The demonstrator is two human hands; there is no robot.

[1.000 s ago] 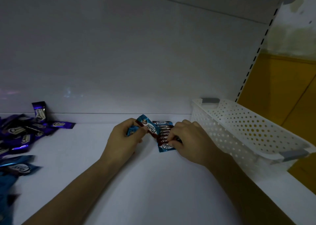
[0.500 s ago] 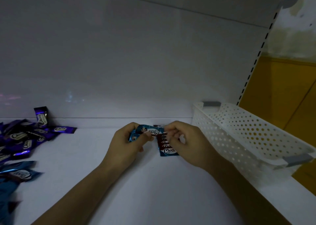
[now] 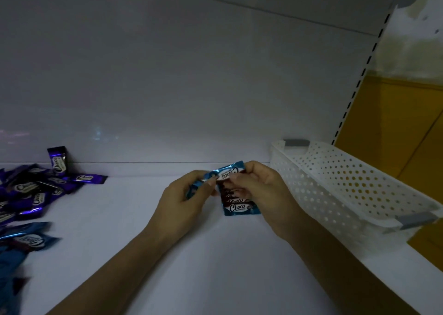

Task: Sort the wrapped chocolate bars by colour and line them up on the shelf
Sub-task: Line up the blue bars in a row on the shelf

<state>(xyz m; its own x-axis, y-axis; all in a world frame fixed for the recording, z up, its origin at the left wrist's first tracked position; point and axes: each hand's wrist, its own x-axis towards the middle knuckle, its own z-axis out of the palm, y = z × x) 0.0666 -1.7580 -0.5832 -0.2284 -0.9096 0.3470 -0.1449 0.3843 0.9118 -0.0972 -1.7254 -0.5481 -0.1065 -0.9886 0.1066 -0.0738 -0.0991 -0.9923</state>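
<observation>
A row of overlapping light-blue chocolate bars (image 3: 241, 207) lies on the white shelf (image 3: 215, 254), near the back wall. Above its far end, both hands pinch one light-blue bar (image 3: 227, 172): my right hand (image 3: 260, 190) grips its right end, my left hand (image 3: 184, 199) its left end. My left hand also holds another light-blue bar (image 3: 193, 191) in its palm, mostly hidden. A pile of purple bars (image 3: 36, 187) lies at the far left, with loose light-blue bars (image 3: 26, 238) in front of it.
A white perforated basket (image 3: 347, 195) with grey handles stands on the right part of the shelf, close to my right hand. The shelf's back wall rises just behind the row. A yellow wall shows past the shelf's right upright.
The light-blue bar in my left hand has swung over the far end of the row, and my right hand has lifted off the row and taken hold of its right end.
</observation>
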